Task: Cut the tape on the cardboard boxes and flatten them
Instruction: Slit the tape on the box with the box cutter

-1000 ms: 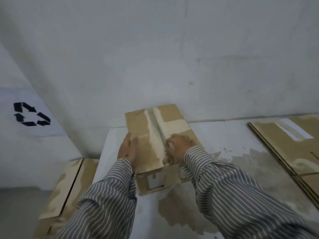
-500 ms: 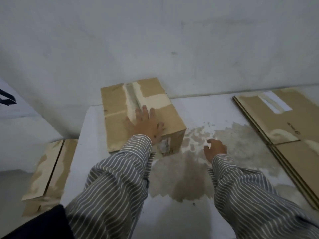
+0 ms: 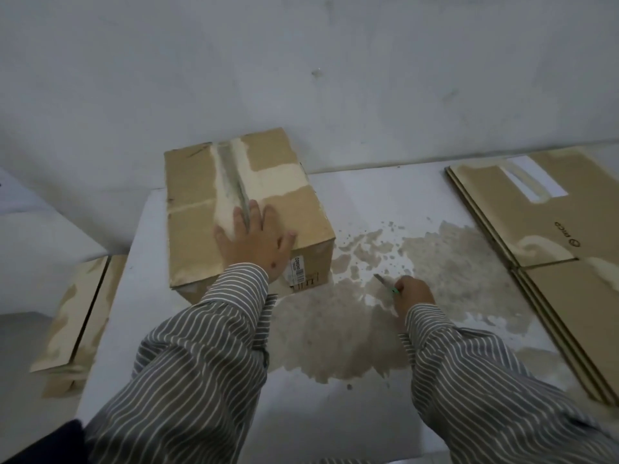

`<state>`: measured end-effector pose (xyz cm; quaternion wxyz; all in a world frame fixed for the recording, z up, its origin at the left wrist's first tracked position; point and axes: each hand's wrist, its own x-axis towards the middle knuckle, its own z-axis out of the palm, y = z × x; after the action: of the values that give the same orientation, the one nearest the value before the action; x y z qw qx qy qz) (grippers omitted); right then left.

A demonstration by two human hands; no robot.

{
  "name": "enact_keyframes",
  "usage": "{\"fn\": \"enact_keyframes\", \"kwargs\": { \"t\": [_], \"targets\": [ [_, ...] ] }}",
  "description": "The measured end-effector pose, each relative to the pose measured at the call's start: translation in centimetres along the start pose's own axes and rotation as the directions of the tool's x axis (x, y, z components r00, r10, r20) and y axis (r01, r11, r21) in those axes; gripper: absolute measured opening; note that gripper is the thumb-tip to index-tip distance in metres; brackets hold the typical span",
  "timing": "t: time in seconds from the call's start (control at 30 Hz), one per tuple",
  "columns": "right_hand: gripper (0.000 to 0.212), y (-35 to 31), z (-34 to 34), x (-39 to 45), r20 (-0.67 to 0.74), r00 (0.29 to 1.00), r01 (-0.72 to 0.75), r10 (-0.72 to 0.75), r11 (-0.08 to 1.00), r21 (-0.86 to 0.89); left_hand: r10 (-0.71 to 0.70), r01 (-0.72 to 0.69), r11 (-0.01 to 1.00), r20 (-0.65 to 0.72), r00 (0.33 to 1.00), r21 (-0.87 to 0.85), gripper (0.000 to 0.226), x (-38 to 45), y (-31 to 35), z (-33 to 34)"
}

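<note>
The right hand (image 3: 413,293) is curled round a small cutter (image 3: 388,285) with a green grip, its blade pointing toward the box (image 3: 248,209) and lying low over the table (image 3: 335,413). It sits just right of the box's near corner, apart from the cardboard, probably picking the tool up for the cut. The left hand (image 3: 256,242) lies flat on the box top, fingers straight and spread across the near end of the tape (image 3: 231,175), likely to pin the box so it will not slide under the blade. The box stands closed at the table's far left, against the wall. Flattened boxes (image 3: 536,236) lie well right of it; more cardboard (image 3: 77,316) sits lower, left of it.
</note>
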<state>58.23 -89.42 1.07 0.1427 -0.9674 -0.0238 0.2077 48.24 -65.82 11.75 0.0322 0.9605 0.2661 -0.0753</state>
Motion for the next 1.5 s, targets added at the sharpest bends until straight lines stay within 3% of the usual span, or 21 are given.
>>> {"fn": "enact_keyframes", "kwargs": {
  "t": [0.13, 0.23, 0.3, 0.4, 0.53, 0.7, 0.83, 1.07, 1.5],
  "targets": [
    [0.003, -5.4, -4.3, 0.7, -0.125, 0.985, 0.146, -0.115, 0.951, 0.273, 0.004, -0.005, 0.999, -0.052, 0.999, -0.032, 0.069, 0.9, -1.2, -1.0],
    [0.014, -11.3, -8.1, 1.0, -0.252, 0.945, 0.300, -0.211, 0.865, 0.402, -0.011, 0.008, 0.999, -0.071, 0.997, -0.049, 0.067, 2.5, -2.7, -2.1],
    [0.015, -15.4, -10.0, 1.0, -0.298, 0.904, 0.412, -0.307, 0.809, 0.418, -0.011, 0.009, 0.998, -0.033, 0.999, -0.060, 0.064, 4.1, -4.1, -2.6],
    [0.014, -21.2, -11.1, 1.3, -0.298, 0.850, 0.514, -0.434, 0.805, 0.297, 0.029, -0.029, 0.999, 0.006, 1.000, -0.025, 0.059, 6.6, -6.4, -2.9],
    [0.019, -27.4, -10.1, 2.0, -0.229, 0.824, 0.545, -0.519, 0.836, 0.066, 0.062, -0.063, 0.998, 0.043, 0.997, 0.014, 0.059, 9.9, -9.2, -3.4],
    [0.019, -32.8, -7.9, 3.1, -0.175, 0.825, 0.555, -0.538, 0.829, 0.065, 0.041, -0.041, 0.999, -0.003, 0.999, -0.010, 0.061, 13.8, -11.5, -4.0],
    [0.023, -35.8, -6.4, 4.4, -0.194, 0.861, 0.484, -0.471, 0.875, 0.023, 0.021, -0.020, 0.999, 0.022, 1.000, -0.033, 0.064, 15.7, -12.4, -4.2],
    [0.019, -37.4, -5.4, 5.3, -0.236, 0.847, 0.478, -0.476, 0.877, -0.052, 0.045, -0.045, 0.999, 0.017, 0.999, -0.013, 0.064, 16.0, -12.5, -3.0],
    [0.015, -39.2, -5.7, 5.7, -0.220, 0.862, 0.469, -0.456, 0.883, 0.007, 0.047, -0.047, 0.999, -0.013, 0.999, -0.023, 0.063, 16.1, -12.3, -2.7]
  ]
}}
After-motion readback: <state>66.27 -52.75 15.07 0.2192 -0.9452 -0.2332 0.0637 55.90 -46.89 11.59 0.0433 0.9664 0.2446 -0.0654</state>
